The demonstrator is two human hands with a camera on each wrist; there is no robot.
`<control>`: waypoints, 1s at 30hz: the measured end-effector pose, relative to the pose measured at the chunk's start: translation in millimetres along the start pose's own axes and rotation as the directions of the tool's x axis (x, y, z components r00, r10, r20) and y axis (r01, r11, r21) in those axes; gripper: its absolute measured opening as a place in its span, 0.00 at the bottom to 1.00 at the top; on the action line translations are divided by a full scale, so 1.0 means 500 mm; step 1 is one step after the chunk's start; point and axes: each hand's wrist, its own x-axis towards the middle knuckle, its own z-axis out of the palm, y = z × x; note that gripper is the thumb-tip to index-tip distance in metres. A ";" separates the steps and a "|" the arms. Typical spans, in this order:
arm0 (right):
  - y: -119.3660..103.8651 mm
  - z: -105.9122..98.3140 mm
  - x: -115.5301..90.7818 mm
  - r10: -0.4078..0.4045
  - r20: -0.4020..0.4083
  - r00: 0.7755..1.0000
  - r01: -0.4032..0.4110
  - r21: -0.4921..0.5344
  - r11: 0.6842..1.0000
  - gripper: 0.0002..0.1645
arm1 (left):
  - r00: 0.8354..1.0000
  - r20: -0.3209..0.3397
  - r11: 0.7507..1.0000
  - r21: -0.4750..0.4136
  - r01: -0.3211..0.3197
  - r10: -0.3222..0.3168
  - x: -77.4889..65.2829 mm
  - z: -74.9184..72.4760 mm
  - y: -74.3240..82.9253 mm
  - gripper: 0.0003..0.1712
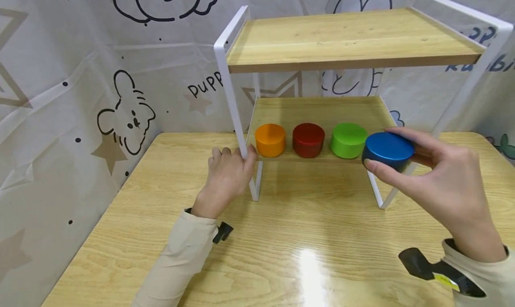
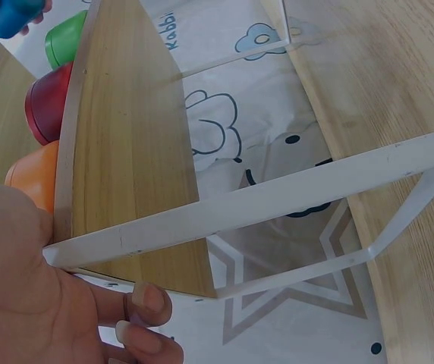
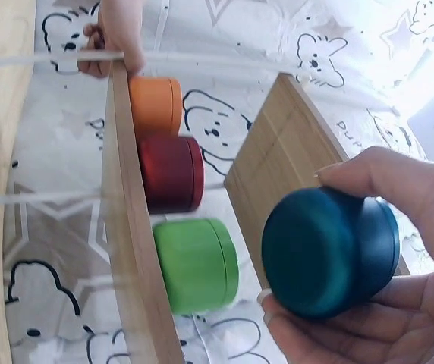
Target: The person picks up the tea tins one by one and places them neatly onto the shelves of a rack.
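Between the thumb and fingers of my right hand [image 1: 454, 182] is a round blue tin [image 1: 388, 149], held at the right front of the lower shelf board [image 1: 318, 108]. In the right wrist view, the tin's rounded side [image 3: 308, 254] faces the camera. An orange tin [image 1: 270, 140], a dark red tin [image 1: 308, 140] and a green tin [image 1: 348, 140] stand in a row on that board. My left hand [image 1: 229, 170] grips the white left front leg [image 1: 233, 101] of the rack beside the orange tin, thumb on the inner side and fingers curled on the outer side.
The rack's upper wooden board [image 1: 346, 39] spans above the tins. White metal legs [image 1: 468, 90] support it on a wooden table [image 1: 281, 244]. Behind hangs a pale cloth [image 1: 169, 70] printed with cartoon animals and stars.
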 end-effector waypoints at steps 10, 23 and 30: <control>0.019 -0.006 0.008 0.088 -0.014 0.996 -0.089 -0.106 0.990 0.38 | 1.000 0.009 1.000 -0.009 0.015 -0.015 -0.005 0.003 -0.002 0.39; 0.027 -0.010 0.014 0.148 0.004 0.989 -0.145 -0.167 0.975 0.42 | 1.000 0.000 1.000 -0.013 0.007 -0.007 -0.006 0.004 -0.002 0.39; 0.030 0.001 0.016 0.105 0.019 0.994 -0.100 -0.196 0.975 0.41 | 1.000 0.001 1.000 0.002 -0.006 0.006 -0.002 0.001 -0.002 0.39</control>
